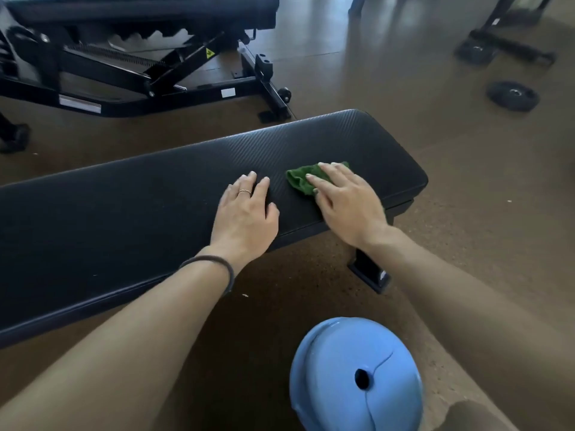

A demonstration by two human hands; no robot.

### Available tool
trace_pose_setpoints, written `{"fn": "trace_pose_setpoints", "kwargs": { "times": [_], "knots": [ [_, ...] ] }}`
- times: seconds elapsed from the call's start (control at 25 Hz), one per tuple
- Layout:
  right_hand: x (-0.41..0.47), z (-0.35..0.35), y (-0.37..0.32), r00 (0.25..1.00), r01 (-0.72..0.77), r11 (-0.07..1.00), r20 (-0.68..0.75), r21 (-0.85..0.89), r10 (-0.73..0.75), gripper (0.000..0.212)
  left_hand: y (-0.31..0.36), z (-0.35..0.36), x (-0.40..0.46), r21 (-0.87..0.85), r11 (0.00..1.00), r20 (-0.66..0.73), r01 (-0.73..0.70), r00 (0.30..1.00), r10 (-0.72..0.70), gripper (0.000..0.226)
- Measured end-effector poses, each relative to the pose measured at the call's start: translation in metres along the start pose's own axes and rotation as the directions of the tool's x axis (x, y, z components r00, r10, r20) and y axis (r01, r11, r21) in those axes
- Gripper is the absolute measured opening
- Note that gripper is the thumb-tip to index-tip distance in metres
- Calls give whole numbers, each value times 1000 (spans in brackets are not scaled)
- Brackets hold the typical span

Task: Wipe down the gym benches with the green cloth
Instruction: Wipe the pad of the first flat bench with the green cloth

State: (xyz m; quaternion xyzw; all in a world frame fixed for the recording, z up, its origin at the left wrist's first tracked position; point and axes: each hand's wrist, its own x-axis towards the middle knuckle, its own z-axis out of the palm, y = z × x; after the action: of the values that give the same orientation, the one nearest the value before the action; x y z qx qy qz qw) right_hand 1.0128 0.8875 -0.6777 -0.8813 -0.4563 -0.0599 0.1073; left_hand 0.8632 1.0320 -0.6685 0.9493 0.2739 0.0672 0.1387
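Head view: right hand (pixel 345 203) presses flat, fingers straight, on green cloth (pixel 306 178) near desk (pixel 124 219) end; left hand (pixel 245 213) rests released beside it, likely bracing. 2nd bench (pixel 140 14) behind, seemingly unwiped.

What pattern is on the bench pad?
Black with fine diagonal ribbing, carbon-fibre style, on the bench pad; head view.

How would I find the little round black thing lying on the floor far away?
Start at the long black bench where the right hand presses the green cloth. Look past the bench's right end, across the brown floor. The weight plate lies flat and alone there, black, unlike the big blue disc nearby.
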Motion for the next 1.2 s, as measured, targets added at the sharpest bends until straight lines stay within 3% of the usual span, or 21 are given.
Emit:
{"fn": "trace_pose_setpoints", "kwargs": {
  "times": [0.12, 0.24, 0.36, 0.44, 0.52, 0.56, 0.64, 0.72, 0.8, 0.88, 1.0, 1.08, 1.2],
  "knots": [
    [5, 5, -13, 990, -132, 990, -56, -49, 129, 56, -69, -34, -30, 96, 995, -101, -15, 995, 25, 54],
    [-6, 6, -75, 973, -213, 977, -99, -33, 209, 52, -147, -54, -56, 143, 983, -57, 115, 993, -108, 57],
    [-28, 14, -192, 991, -100, 994, -88, 39, 103, 48, -162, -49, -60, 94, 991, -13, 94, 996, -93, 57],
    [-43, 17, -243, 998, 55, 993, -8, 104, -55, 45, -161, -48, -62, 92, 993, -24, 71, 997, -69, 57],
    [-33, 14, -219, 982, 186, 983, 31, 10, -186, 46, -163, -49, -63, 92, 994, -11, 59, 998, -58, 58],
    [-21, 15, -189, 989, 149, 988, 25, -36, -149, 48, -166, -49, -62, 93, 994, -4, 53, 999, -53, 58],
    [3, 6, -134, 988, -155, 986, -35, -64, 153, 50, -166, -48, -63, 106, 993, -1, 45, 999, -45, 57],
    [11, 6, -138, 927, -375, 925, -16, -58, 375, 49, -163, -46, -64, 115, 993, -10, 32, 999, -31, 57],
    [1, 14, -192, 948, -317, 947, -25, -57, 316, 49, -162, -46, -64, 114, 993, -8, 28, 1000, -27, 58],
    [-25, 12, -238, 992, -127, 992, 5, -18, 127, 48, -164, -45, -64, 106, 994, 6, 22, 1000, -22, 58],
    [-35, 4, -224, 993, 81, 997, 88, -10, -80, 47, -165, -47, -64, 108, 994, 21, 10, 1000, -12, 59],
    [-9, 6, -178, 997, 46, 998, 71, -51, -42, 46, -165, -48, -65, 117, 993, 31, 5, 999, -9, 59],
    [19, 7, -161, 964, -262, 963, 26, -57, 264, 46, -166, -48, -65, 127, 992, 32, 0, 999, -4, 59]
  ]
}}
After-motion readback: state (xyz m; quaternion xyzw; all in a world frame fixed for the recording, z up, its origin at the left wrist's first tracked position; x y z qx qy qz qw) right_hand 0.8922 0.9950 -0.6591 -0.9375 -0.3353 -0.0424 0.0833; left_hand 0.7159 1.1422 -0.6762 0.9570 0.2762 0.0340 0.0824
